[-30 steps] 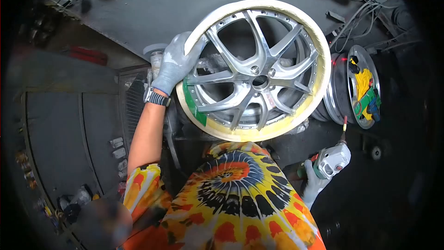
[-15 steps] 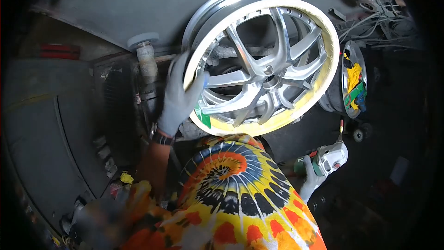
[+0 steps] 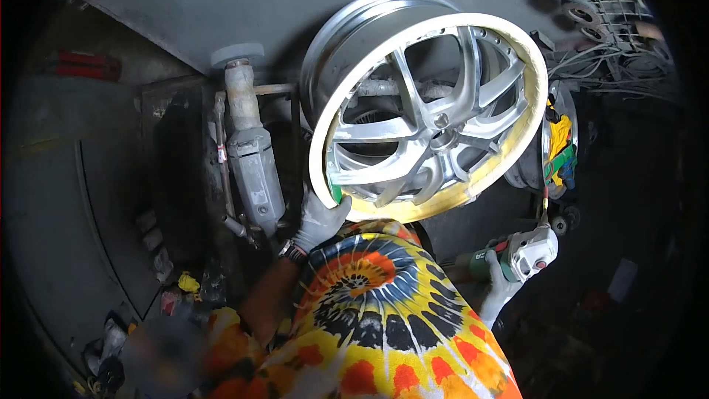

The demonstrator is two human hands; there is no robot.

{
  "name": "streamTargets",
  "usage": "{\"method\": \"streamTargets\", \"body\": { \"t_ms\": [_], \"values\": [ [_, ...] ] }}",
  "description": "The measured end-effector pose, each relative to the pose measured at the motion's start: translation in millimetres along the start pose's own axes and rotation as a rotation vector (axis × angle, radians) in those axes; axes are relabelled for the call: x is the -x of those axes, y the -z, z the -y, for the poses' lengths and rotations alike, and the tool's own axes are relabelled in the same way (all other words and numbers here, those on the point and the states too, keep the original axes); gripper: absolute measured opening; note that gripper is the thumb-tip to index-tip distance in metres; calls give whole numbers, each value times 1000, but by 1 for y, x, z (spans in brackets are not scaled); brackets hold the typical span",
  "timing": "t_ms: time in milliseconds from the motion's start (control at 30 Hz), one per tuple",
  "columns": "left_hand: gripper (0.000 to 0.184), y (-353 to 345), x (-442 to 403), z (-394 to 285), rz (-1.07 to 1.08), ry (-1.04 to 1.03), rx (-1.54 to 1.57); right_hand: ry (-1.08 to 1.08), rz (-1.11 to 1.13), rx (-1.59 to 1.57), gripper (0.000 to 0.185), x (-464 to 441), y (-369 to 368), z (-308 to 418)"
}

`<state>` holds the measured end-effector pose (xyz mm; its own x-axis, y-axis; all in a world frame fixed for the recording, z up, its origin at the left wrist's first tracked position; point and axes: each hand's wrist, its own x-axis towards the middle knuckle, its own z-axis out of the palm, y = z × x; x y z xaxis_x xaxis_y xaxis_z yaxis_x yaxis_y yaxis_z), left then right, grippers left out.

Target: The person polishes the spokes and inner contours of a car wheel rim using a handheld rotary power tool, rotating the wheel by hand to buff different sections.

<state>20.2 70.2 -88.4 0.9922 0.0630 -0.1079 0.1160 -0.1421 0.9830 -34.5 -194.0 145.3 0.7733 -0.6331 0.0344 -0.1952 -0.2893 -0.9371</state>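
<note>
A silver alloy wheel rim (image 3: 425, 140) stands tilted toward me, its outer lip covered in cream and yellow masking tape. Green tape (image 3: 336, 192) shows at the lip's lower left. There my gloved left hand (image 3: 319, 222) is closed on the edge, thumb in front and the other fingers partly hidden behind. My gloved right hand (image 3: 500, 284) is wrapped round a green and grey grinder (image 3: 528, 255) low on the right. A slim shaft with a red and pale tip points up from the tool's head, apart from the wheel.
Left of the wheel stands a grey machine (image 3: 255, 170) with a round disc (image 3: 236, 54) on top. Behind on the right, a second wheel (image 3: 517, 166) holds yellow and green cloths (image 3: 561, 151). Hoses (image 3: 620, 63) and a wire rack with discs (image 3: 580, 11) fill the upper right.
My left hand has slid from the wheel's left side down to its lower left edge. The wheel sits slightly lower and further right in view. My right hand keeps hold of the grinder.
</note>
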Motion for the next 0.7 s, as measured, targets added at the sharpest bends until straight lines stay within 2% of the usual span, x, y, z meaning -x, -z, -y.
{"method": "streamTargets", "body": {
  "t_ms": [67,167,267,400,600,700],
  "values": [
    [37,-3,1,6,-20,33,61,48,19,-1,61,-1,2,-6],
    [35,-1,4,-2,19,113,123,41,15,-2,62,0,7,-6],
    [34,-3,8,4,9,55,112,80,85,41,59,1,21,-16],
    [33,0,5,-3,72,93,168,70,34,53,60,12,28,-23],
    [36,-5,2,-10,32,131,205,15,-42,87,61,17,48,-31],
    [31,-3,-4,-12,-31,54,212,-3,-66,98,62,18,52,-35]
  ]
}}
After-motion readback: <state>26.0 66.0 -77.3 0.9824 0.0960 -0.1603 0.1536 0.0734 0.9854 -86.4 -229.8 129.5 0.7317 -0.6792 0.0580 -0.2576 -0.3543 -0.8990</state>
